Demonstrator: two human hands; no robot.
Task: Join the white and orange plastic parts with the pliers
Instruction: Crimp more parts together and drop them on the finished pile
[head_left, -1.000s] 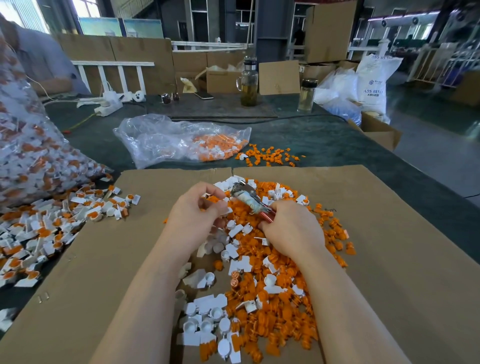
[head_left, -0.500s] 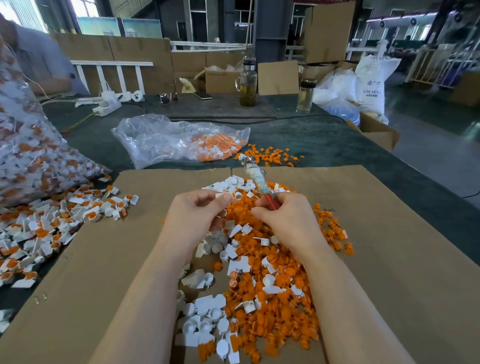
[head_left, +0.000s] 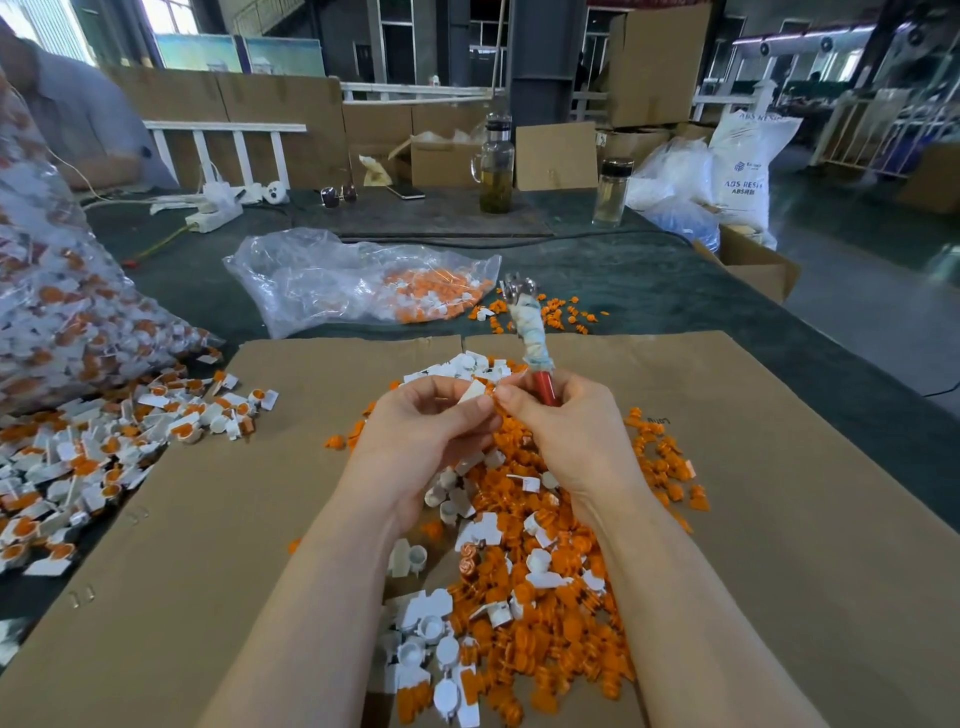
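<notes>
My left hand (head_left: 423, 431) pinches a small white plastic part (head_left: 474, 391) above a heap of loose white and orange parts (head_left: 519, 587) on a cardboard sheet (head_left: 769, 519). My right hand (head_left: 569, 428) meets it fingertip to fingertip at that part and grips the pliers (head_left: 530, 338) by their red handle. The pliers stand nearly upright, cloth wrapped round the shaft, metal jaws at the top pointing away from me. Whether an orange part sits between my fingers is hidden.
Joined white-and-orange pieces (head_left: 104, 457) lie spread at the left beside a full clear bag (head_left: 57, 312). Another clear bag (head_left: 358, 280) with orange parts lies beyond the cardboard. Two bottles (head_left: 496, 166) and boxes stand at the far edge. A person (head_left: 78, 119) sits at the back left.
The pliers swung from lying tilted left over the heap to standing nearly upright. Both hands rose a little and my fingertips came together on the white part.
</notes>
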